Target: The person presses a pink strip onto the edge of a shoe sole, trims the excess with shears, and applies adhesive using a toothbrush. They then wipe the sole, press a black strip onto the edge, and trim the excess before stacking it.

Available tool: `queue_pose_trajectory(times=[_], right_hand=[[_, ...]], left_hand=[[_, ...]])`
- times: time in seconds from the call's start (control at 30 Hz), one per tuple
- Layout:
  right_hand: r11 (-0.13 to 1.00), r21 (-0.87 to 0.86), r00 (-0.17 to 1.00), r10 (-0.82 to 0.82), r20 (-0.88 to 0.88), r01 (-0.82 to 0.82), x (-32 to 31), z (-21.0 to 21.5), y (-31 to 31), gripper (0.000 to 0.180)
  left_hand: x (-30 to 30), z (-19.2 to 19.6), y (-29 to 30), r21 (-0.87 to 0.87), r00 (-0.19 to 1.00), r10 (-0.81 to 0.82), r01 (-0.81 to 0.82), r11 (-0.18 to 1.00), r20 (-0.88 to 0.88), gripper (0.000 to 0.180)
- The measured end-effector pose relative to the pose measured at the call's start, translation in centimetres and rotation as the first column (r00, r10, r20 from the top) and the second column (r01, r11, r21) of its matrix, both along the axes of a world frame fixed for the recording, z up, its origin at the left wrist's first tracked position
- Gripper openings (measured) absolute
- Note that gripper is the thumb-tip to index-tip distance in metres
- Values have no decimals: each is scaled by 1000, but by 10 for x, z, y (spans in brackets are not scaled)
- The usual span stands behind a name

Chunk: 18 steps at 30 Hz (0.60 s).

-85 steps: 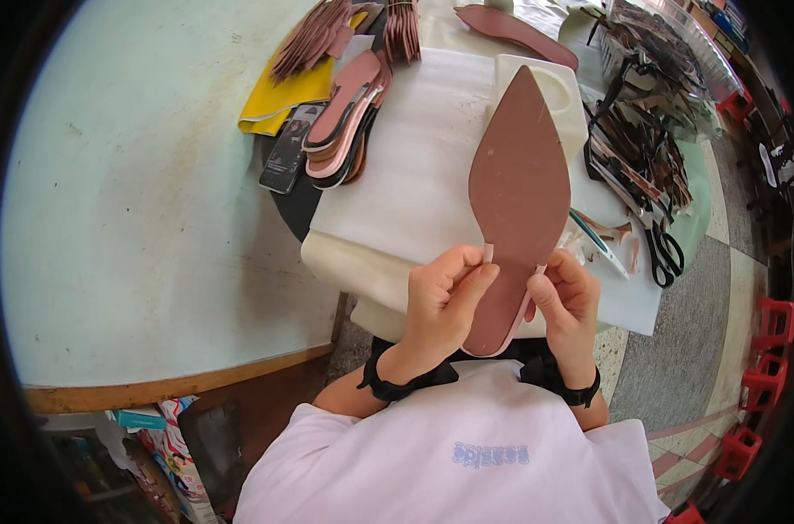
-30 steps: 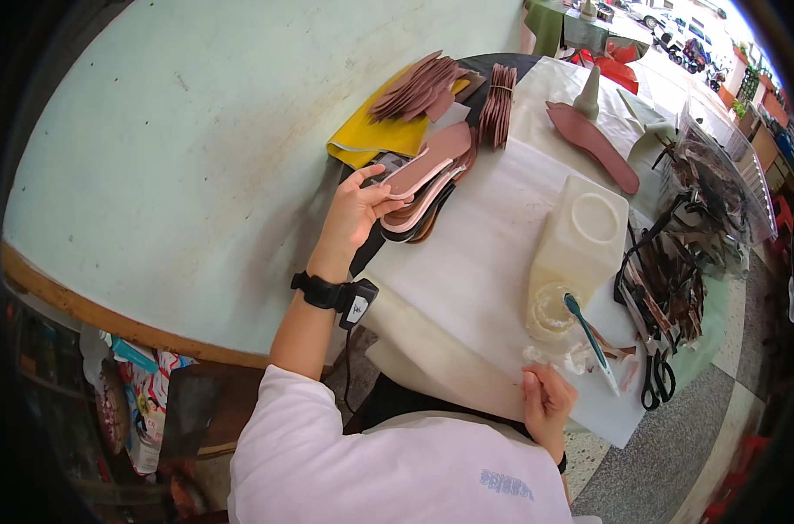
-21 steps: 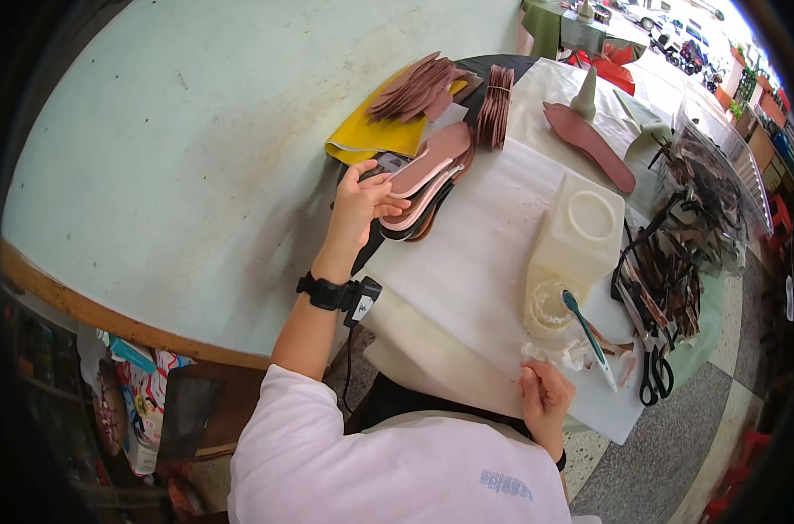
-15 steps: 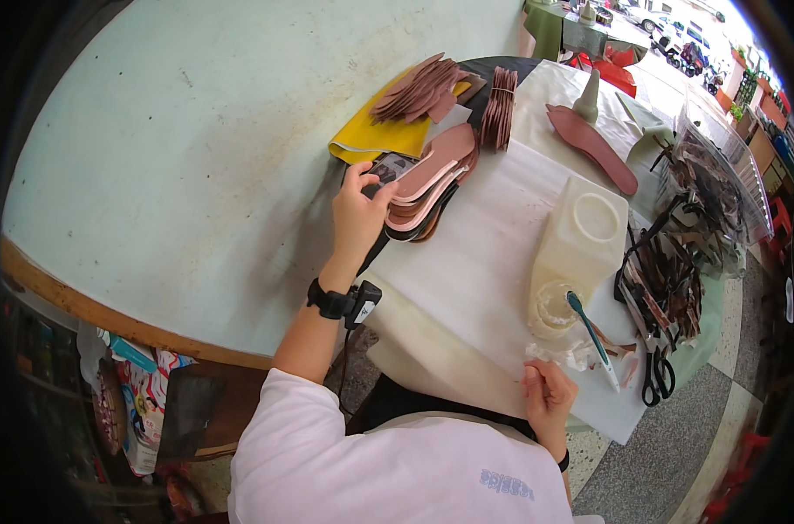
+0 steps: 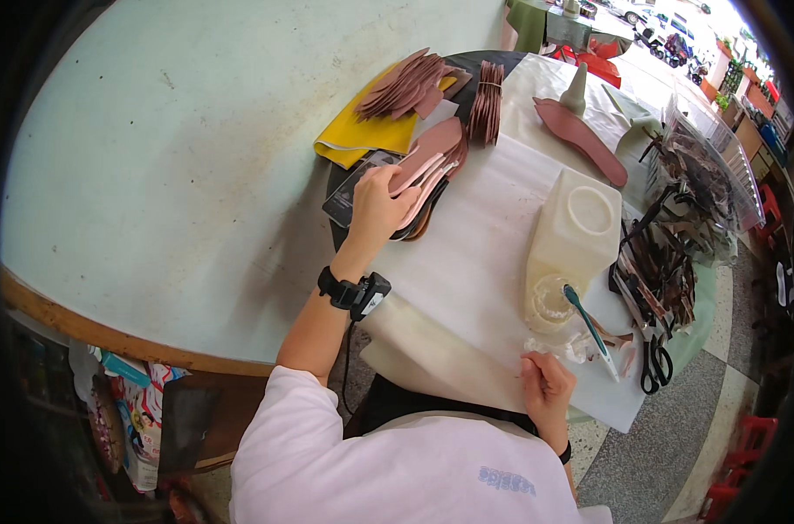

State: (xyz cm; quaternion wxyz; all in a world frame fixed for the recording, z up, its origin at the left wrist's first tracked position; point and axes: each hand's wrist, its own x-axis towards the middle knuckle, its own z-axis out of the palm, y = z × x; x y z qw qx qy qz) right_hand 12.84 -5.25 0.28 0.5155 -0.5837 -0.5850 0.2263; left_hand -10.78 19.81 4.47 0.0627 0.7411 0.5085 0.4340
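Observation:
My left hand [image 5: 379, 210] is closed round the near end of a stack of shoe insoles [image 5: 433, 147], thumb and fingers at the upper layers. The stack shows pinkish-brown tops, pale edges and dark layers below. Beside that hand lies a black phone [image 5: 341, 203], partly covered. My right hand [image 5: 549, 390] rests at the table's near edge with its fingers curled in; whatever they may hold is hidden. Just beyond it are crumpled clear scraps [image 5: 558, 348] and a teal-and-white brush [image 5: 591, 330], its upper end at the mouth of a cloudy plastic jug [image 5: 573, 229] lying on its side.
Behind the stack are a yellow cloth [image 5: 362, 138] with loose brown pieces [image 5: 404, 86] and a banded bundle [image 5: 486, 105]. A single brown insole [image 5: 580, 140] lies farther right. Black-handled scissors [image 5: 655, 365], dark scraps [image 5: 663, 279] and a clear basket [image 5: 707, 166] line the right side.
My left hand has moved right, from beside the stack onto its near end, and its fingers have closed. More of the phone shows. My right hand stays curled in place.

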Motion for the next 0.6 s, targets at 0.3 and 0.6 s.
queue_pose_trajectory(times=[0.3,0.6], right_hand=[[999,13,998,52,45,-52,1,0,0,3],[1000,-10,999,-20,27,20,5,3,-4,3]], left_hand=[[3,0,1,36,994,104,-103,994,-40,30],[8,6,-20,13,996,64,-63,998,-64,33]])
